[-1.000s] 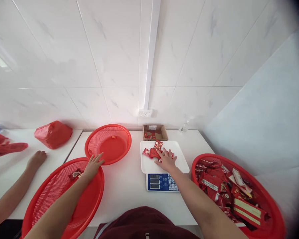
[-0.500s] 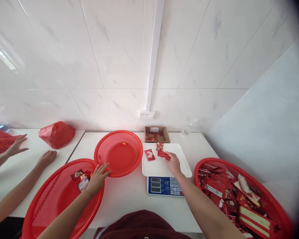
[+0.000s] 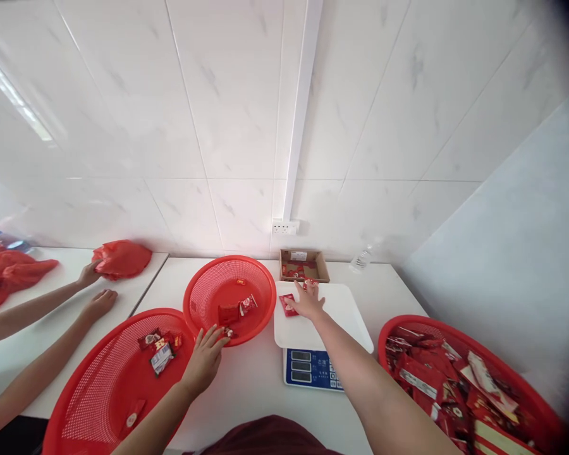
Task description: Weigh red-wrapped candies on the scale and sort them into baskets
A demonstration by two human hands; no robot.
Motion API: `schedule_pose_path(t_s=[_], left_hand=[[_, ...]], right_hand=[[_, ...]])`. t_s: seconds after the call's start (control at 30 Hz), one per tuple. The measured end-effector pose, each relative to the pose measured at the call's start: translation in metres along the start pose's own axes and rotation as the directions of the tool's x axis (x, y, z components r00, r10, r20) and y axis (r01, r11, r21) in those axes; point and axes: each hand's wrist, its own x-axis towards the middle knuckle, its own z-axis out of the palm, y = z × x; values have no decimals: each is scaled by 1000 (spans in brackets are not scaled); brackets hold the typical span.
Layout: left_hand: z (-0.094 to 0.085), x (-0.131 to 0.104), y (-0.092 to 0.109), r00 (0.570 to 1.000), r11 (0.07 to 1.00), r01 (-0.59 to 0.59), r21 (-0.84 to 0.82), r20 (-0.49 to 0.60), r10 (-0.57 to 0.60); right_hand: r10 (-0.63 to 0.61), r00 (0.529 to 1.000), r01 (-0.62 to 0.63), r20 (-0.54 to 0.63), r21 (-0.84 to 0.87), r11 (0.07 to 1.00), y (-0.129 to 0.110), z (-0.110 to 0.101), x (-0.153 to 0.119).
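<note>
Nearby, at the bottom edge: dark red garment of the wearer. Low on the left, large red basket, mesh-sided; a small cluster of packets inside, one more lying apart nearer the wearer. Low on the right, full red basket, heaped with mostly red packaging.

Left hand: palm down, fingers loosely spread, nothing seen gripped. Fingertips at the near rim of a round red basket, close to a small packet; contact cannot be told. Several other red packets lie in that basket.

Next, on the white table, scale with blue panel, three display windows. Right hand over its white tray: fingers splayed, unclosed, tips about a patterned red packet towards the tray's far side; whether they touch it is unclear. Second red packet lies on the tray just left of this hand.

Off left, a co-worker's two forearms: one hand resting on the tabletop, the other at the edge of a red bag.

Farther back, behind the tray: cardboard box holding red packets; to its right, clear bottle, tilted. Beyond: wall socket, pale tiled wall.
</note>
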Motion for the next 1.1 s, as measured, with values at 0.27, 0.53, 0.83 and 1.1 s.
schedule_pose_path(t_s=[0.27, 0.53, 0.83, 1.1], left_hand=[[8, 1, 15, 998, 995, 49, -82, 39, -46], [15, 1, 17, 997, 994, 82, -66, 5, -82], [19, 3, 19, 995, 995, 95, -12, 13, -95], [26, 7, 32, 992, 991, 124, 48, 3, -124]], right_hand=[[-223, 943, 197, -247, -128, 972, 32, 40, -27], [-63, 927, 167, -369, 256, 952, 48, 36, -43], [-238, 952, 290, -193, 819, 496, -37, 4, -58], [109, 807, 136, -580, 362, 922, 128, -11, -95]])
